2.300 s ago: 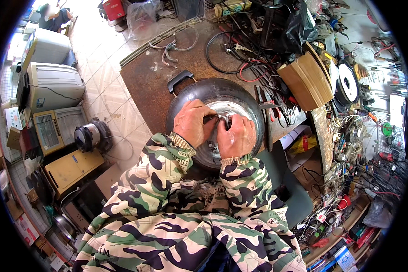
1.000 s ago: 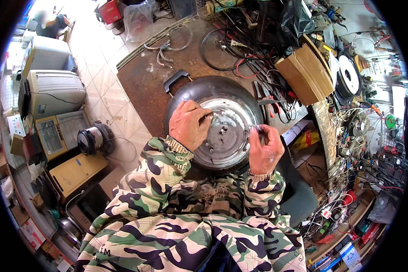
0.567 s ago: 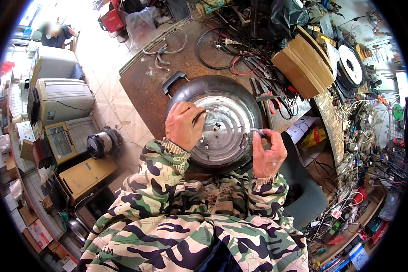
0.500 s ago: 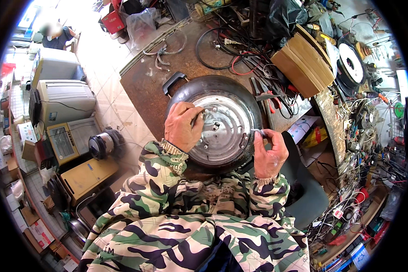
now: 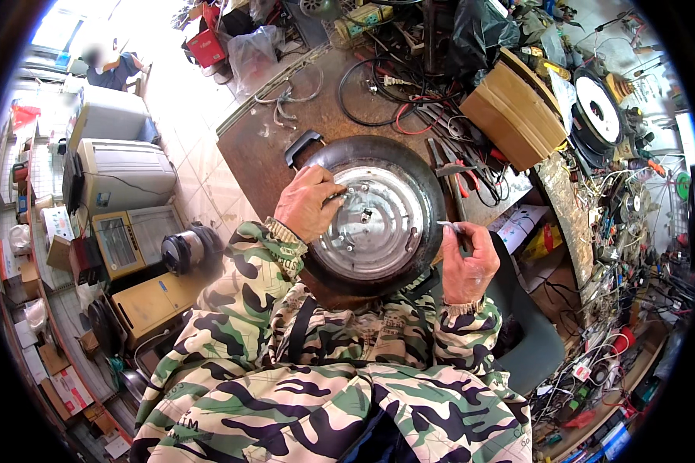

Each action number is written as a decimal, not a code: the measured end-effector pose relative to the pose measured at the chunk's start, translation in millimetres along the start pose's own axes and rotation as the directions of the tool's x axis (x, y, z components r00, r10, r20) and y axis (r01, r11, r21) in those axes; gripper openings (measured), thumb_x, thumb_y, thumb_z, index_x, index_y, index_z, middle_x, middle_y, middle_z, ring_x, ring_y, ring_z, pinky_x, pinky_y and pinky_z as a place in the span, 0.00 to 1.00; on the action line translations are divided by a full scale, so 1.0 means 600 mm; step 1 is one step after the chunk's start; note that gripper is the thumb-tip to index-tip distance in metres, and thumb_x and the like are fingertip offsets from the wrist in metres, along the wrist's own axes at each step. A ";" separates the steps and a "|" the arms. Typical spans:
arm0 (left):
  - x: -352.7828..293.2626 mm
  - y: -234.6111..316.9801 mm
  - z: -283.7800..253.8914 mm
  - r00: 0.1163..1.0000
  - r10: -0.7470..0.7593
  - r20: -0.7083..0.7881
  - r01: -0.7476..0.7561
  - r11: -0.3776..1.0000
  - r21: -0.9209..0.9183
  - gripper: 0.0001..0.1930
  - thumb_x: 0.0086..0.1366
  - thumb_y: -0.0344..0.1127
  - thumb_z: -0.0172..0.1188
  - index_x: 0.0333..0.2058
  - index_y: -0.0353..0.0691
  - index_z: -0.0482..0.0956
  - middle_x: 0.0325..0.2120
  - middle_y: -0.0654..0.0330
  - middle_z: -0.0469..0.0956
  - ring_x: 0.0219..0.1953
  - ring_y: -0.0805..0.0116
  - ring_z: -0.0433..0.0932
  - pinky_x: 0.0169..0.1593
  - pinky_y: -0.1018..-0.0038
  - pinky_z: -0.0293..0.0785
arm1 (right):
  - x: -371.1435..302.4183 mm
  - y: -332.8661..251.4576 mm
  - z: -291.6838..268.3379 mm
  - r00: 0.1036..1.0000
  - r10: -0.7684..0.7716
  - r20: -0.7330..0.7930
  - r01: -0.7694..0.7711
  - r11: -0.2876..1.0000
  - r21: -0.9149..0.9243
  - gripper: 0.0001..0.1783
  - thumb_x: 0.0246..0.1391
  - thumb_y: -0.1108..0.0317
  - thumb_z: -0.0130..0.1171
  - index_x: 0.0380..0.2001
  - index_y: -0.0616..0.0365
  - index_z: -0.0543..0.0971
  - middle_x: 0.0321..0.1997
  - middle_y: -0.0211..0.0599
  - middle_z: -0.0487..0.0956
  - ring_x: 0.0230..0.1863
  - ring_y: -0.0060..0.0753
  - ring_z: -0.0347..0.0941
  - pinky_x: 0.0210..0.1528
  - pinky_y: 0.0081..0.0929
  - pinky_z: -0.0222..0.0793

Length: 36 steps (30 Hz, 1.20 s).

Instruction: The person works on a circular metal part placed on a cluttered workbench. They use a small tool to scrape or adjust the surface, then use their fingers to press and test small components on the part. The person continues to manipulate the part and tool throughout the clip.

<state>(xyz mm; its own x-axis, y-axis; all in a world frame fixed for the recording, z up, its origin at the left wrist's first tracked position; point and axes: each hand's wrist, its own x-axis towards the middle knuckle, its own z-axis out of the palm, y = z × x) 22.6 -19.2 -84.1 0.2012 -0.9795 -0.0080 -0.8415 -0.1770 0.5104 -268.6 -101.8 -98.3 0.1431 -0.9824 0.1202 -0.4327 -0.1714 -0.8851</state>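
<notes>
In front of me on the bench a round dark pan (image 5: 432, 177) lies with a silvery ribbed metal disc (image 5: 378, 251) facing up. Small studs and a central fitting (image 5: 367, 215) stand out on the disc. A black handle (image 5: 303, 147) sticks out at the pan's upper left. My left hand (image 5: 309, 204) is closed in a pinch over the disc's left edge; whatever its fingertips hold is hidden. Beyond the pan's right rim, my right hand (image 5: 469, 266) pinches a small, thin, pale grey piece (image 5: 449, 224) between thumb and finger, its tip pointing at the pan.
Pliers (image 5: 459, 171) and black and red cables (image 5: 413, 108) lie right of the pan. Behind them leans a cardboard box (image 5: 511, 109). Tangled wires crowd the far right. A dark chair (image 5: 537, 351) is by my right arm. Appliances (image 5: 127, 174) stand left; another person (image 5: 114, 68) is far off.
My right hand has drawn slightly right, off the disc's edge, still with the small pale piece. My left hand keeps its pinch at the disc. The whole view has shifted a little.
</notes>
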 end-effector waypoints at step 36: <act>-0.077 0.019 0.005 0.942 0.311 -0.127 -0.257 0.910 0.325 0.30 0.59 0.33 0.69 0.63 0.47 0.83 0.59 0.47 0.72 0.56 0.45 0.73 0.61 0.49 0.71 | -0.204 -0.060 -0.010 0.942 0.192 -0.277 -0.230 0.966 -0.115 0.08 0.58 0.73 0.72 0.37 0.65 0.84 0.35 0.45 0.85 0.36 0.46 0.84 0.43 0.36 0.78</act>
<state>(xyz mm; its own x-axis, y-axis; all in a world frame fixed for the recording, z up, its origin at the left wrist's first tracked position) 2.1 23.5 -80.2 -0.0087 -0.9654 0.2607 -0.9806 0.0594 0.1869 -275.7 24.5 -78.5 -0.1947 -0.9785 0.0681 -0.5532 0.0522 -0.8314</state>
